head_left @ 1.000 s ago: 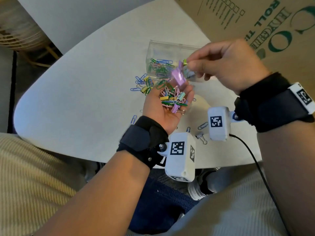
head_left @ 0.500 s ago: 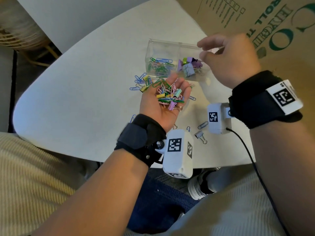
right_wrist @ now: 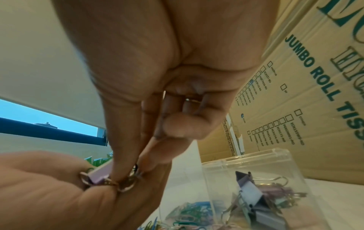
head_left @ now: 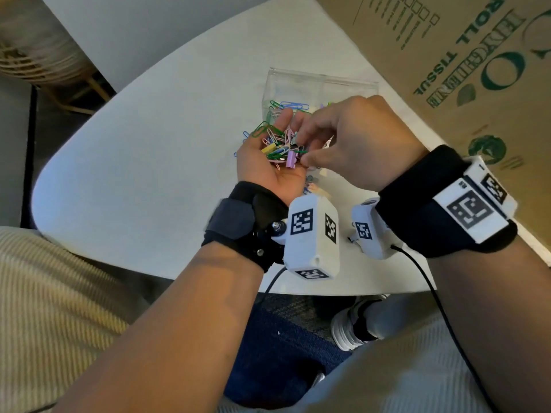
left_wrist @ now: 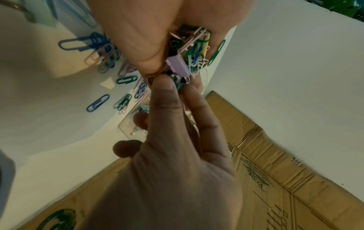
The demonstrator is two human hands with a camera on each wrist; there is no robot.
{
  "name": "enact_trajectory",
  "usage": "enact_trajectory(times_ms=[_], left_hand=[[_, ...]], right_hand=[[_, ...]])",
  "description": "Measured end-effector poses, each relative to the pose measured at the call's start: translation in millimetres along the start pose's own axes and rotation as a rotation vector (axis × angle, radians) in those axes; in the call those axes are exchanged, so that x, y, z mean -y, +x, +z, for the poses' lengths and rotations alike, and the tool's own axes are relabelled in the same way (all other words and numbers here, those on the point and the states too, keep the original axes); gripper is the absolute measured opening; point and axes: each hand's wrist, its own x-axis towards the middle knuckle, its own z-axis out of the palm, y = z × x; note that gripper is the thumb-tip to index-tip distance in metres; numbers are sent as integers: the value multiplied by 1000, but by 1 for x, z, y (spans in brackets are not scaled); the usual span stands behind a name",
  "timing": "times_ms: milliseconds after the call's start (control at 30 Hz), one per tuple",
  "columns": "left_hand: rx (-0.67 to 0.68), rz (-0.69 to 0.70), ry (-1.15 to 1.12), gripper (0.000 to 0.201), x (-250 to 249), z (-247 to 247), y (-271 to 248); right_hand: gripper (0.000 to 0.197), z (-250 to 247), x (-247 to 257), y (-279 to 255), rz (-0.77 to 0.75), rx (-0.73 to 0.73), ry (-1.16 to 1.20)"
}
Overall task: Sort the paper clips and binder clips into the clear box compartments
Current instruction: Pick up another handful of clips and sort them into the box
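Table (head_left: 149, 174) | right hand (head_left: 357, 144) returned from clear box (head_left: 298, 81) | pinching binder clip (right_wrist: 126, 186)

Dim, warm indoor light, soft shadows on the table (head_left: 143, 180), and the 2 wrist views blurred (edges bow outward).

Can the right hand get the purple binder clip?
Probably yes: the small lilac binder clip lies uncovered atop the pile in the left hand, and the right hand's fingers pinch its wire handle.
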Motion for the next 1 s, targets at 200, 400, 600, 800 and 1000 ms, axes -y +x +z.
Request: enact_trajectory(times_ms=[200, 400, 600, 800, 1000], left_hand=[[-29, -18, 20, 28, 2, 4, -5], [-40, -53, -24, 30, 6, 0, -3], [1, -4, 6, 29, 4, -4, 3], [36, -57, 32, 36, 7, -15, 5], [27, -96, 70, 40, 11, -15, 3]], right_hand=[[28, 8, -1, 3, -132, 65, -54], [15, 11, -6, 4, -129, 23, 83], [5, 0, -4, -2, -44, 66, 598], [12, -12, -31, 14, 206, -368, 741], [27, -6, -46, 23, 432, -313, 763]])
